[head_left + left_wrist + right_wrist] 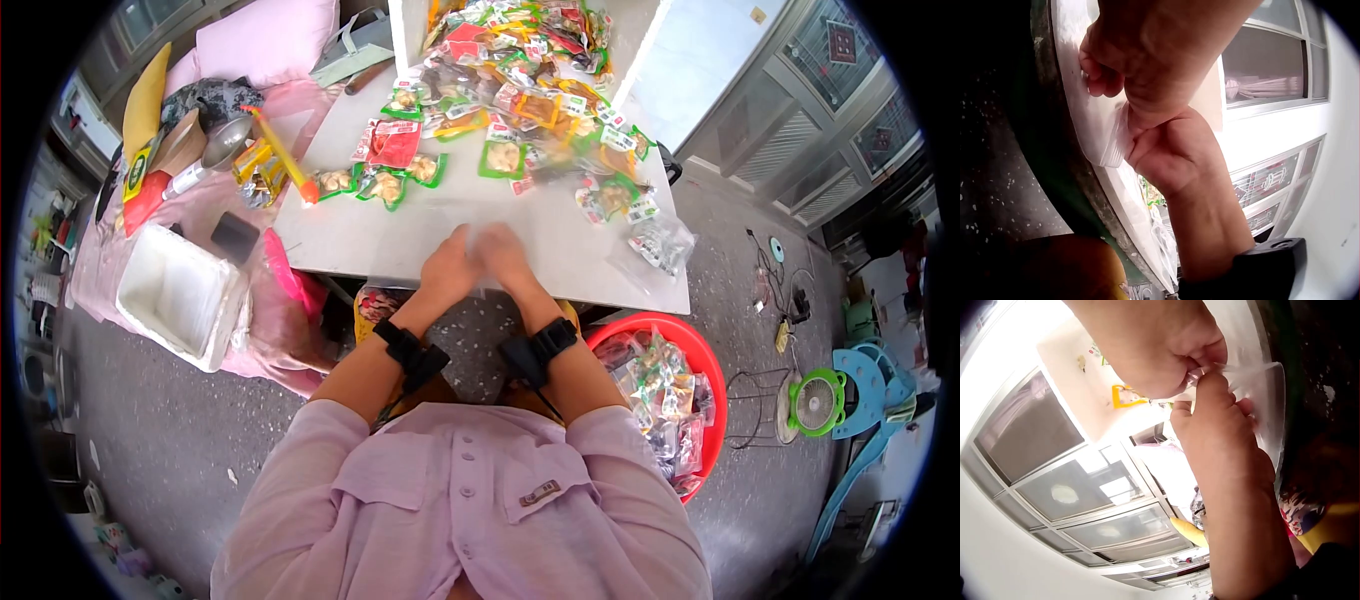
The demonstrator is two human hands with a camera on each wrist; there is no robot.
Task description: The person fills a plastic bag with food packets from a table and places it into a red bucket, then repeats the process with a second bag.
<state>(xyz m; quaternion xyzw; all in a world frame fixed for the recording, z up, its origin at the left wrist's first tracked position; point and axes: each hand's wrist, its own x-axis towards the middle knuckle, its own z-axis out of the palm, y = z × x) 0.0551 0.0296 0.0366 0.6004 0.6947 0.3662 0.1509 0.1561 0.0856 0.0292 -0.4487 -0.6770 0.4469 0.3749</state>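
Both hands meet near the front edge of the pale table, blurred in the head view. Between them is a clear plastic bag, its loose end hanging toward the table edge in both wrist views. My left hand grips the bag with curled fingers. Close against it, my right hand pinches the same bag at its gathered edge. Most of the right fingertips are hidden behind the hands. Farther back lie several sealed food packets, with a green-edged packet among them.
A large pile of packets spills from a white box at the back. Clear bags lie at the table's right corner. A red tub of packets stands on the floor, right. At left are a white foam box and a yellow stick.
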